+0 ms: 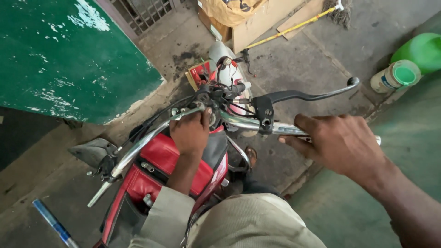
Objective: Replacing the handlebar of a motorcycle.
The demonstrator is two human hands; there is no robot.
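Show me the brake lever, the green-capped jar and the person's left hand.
brake lever point(317, 95), head view, middle of the black lever arm.
green-capped jar point(396, 76), head view, its white side.
left hand point(190, 132), head view, back of the hand.

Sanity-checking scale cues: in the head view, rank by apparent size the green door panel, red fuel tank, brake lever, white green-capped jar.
1. green door panel
2. red fuel tank
3. brake lever
4. white green-capped jar
Lever versus jar is unsure: thin and long against compact.
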